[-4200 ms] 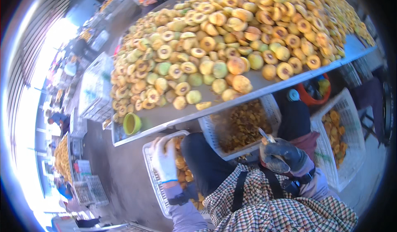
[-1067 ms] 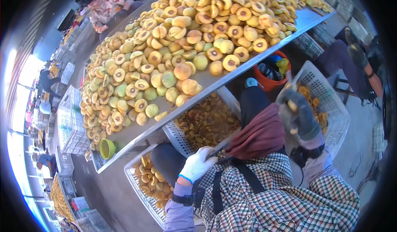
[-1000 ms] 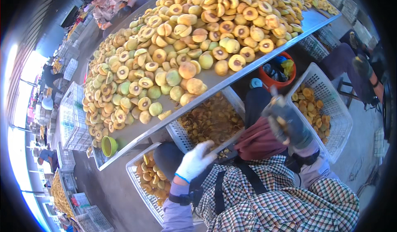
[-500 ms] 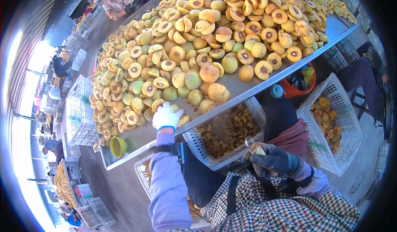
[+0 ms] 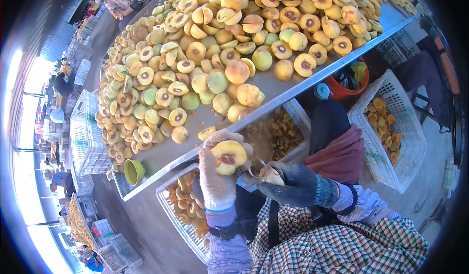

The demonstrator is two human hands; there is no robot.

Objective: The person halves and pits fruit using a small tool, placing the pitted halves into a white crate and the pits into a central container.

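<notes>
My left hand (image 5: 216,183), in a white glove, grips a halved yellow peach (image 5: 228,157) in front of the table's near edge. The cut face is turned up, showing a brown, rough centre. Close to its right, my right hand (image 5: 300,185) in a dark grey glove is closed around a hand tool with a thin curved metal blade (image 5: 252,170). The blade points at the peach half, and I cannot tell whether it touches. Beyond my hands, a large heap of halved and whole peaches (image 5: 195,52) covers much of the metal table (image 5: 288,89).
Below the table edge sits a white crate (image 5: 304,120) of brown-yellow scraps. Crates of peach pieces stand at lower left (image 5: 168,208) and right (image 5: 408,147). A green bowl (image 5: 133,172) rests at the table's left corner; a red bucket (image 5: 351,92) stands beneath. Other people work farther off.
My left hand has drawn back from the heap toward me with a peach half in it. My right hand with the tool has moved left and up to meet it.
</notes>
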